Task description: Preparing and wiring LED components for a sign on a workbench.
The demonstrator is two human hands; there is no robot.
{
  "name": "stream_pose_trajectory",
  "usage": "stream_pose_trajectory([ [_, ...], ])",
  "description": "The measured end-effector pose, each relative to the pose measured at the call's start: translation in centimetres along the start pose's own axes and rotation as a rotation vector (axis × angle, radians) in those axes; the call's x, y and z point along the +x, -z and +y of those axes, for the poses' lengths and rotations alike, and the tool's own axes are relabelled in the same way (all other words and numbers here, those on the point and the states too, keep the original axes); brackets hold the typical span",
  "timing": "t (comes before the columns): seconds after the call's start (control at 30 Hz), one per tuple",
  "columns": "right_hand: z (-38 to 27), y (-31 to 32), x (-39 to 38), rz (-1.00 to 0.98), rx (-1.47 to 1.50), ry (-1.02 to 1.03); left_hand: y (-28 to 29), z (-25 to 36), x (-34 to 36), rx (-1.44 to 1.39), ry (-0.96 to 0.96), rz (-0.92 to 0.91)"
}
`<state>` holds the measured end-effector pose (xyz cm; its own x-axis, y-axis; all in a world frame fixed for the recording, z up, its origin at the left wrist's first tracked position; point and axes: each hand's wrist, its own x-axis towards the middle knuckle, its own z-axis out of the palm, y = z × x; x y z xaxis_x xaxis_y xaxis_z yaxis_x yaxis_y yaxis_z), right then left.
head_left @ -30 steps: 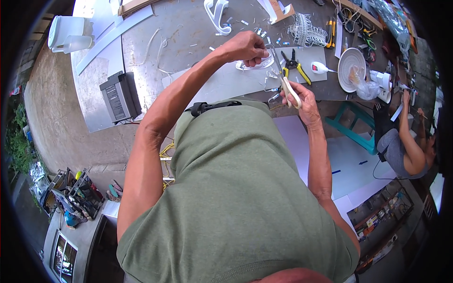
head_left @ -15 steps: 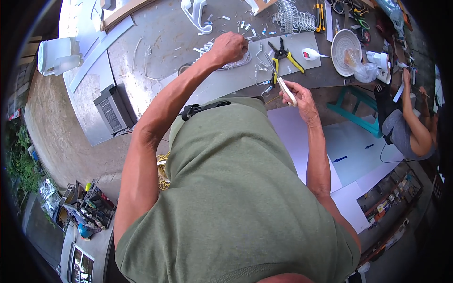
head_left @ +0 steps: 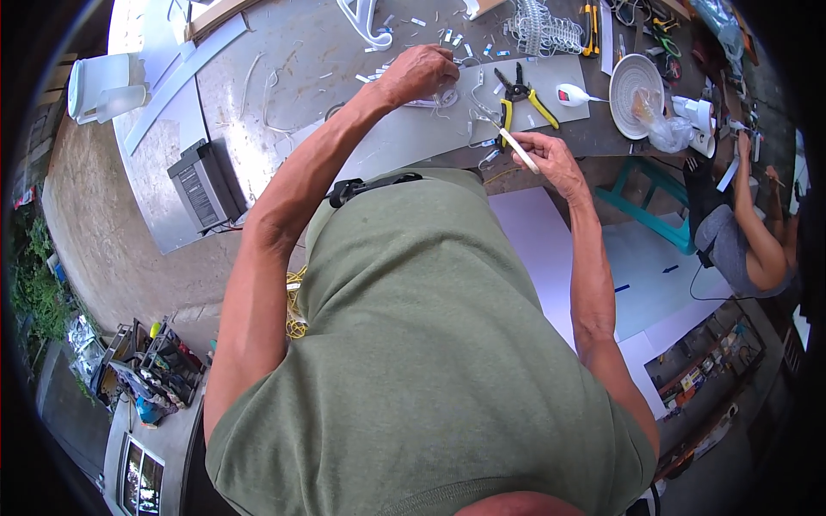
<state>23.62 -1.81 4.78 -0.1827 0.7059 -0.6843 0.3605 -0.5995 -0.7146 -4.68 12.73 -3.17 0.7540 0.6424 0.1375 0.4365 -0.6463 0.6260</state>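
My left hand is over the table with its fingers curled in; whatever they hold is hidden beneath them. Under and beside it lies a white looped piece, partly covered. My right hand, near the table's front edge, grips a slim tool with a white handle and a thin metal end pointing away from me. That end is by a thin pale wire with small modules. Just beyond it lie wire strippers with yellow handles, their jaws apart.
On the right are a white glue bottle, a round woven tray holding a plastic bag, and a teal stool. Small white modules are scattered beyond my left hand. A dark power supply box sits left. Another person works far right.
The white-handled tool has tilted, with its metal end now closer to the wire. My right hand has shifted slightly farther over the table edge. My left hand stays curled near the same spot.
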Motion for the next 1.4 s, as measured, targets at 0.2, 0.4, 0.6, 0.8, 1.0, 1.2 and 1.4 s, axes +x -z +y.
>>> stream_pose_trajectory([
  [0.2, -1.0, 0.6, 0.7, -0.055, 0.068, -0.040, 0.3, -0.3, 0.3, -0.097, -0.002, -0.018],
  [0.4, -0.4, 0.9, 1.4, -0.098, 0.098, -0.051, -0.3, -0.8, 0.1, -0.132, -0.020, 0.042],
  [0.6, -0.9, 0.7, 1.6, -0.114, 0.139, -0.046, -0.7, -0.9, -0.2, -0.174, -0.015, 0.067],
  [0.8, -0.9, 1.0, 2.0, -0.141, 0.137, -0.043, -1.3, -0.8, -0.6, -0.150, -0.030, 0.116],
  [1.0, -0.8, 1.4, 2.5, -0.192, 0.139, -0.053, -1.7, -0.7, -1.0, -0.095, 0.014, 0.047],
  [1.2, -1.4, 0.6, 2.1, -0.139, 0.123, -0.052, -1.6, 0.1, -3.3, -0.208, 0.087, 0.208],
  [1.4, -1.3, -0.2, 1.5, -0.019, -0.215, 0.027, 0.5, 2.4, -6.0, 0.093, 0.152, 0.137],
])
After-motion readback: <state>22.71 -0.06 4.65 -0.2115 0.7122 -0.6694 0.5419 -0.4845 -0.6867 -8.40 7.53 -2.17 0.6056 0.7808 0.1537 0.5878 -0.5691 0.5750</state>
